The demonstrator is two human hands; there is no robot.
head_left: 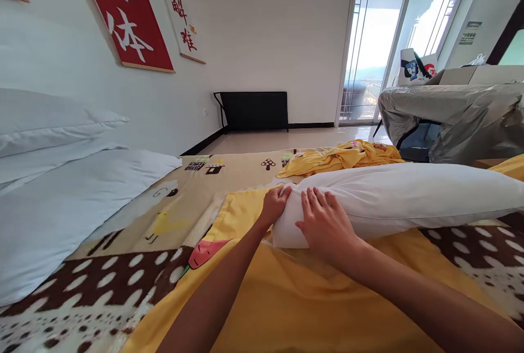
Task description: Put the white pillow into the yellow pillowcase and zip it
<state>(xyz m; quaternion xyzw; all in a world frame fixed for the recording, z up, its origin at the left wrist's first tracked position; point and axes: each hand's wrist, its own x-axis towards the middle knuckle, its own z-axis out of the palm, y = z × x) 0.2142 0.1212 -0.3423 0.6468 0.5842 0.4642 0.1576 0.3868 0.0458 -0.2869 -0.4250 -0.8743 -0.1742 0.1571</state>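
On the yellow cloth [278, 295], a squashy, light-looking white pillow [409, 192]: left hand [275, 204] pinches its end, sensibly; right hand [327, 225] lies flat.

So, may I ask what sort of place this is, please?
Probably a bedroom, or at least a room with a sleeping area: stacked pillows are at the left, a patterned blanket is spread across the foreground, and a single white pillow lies over yellow cloth.
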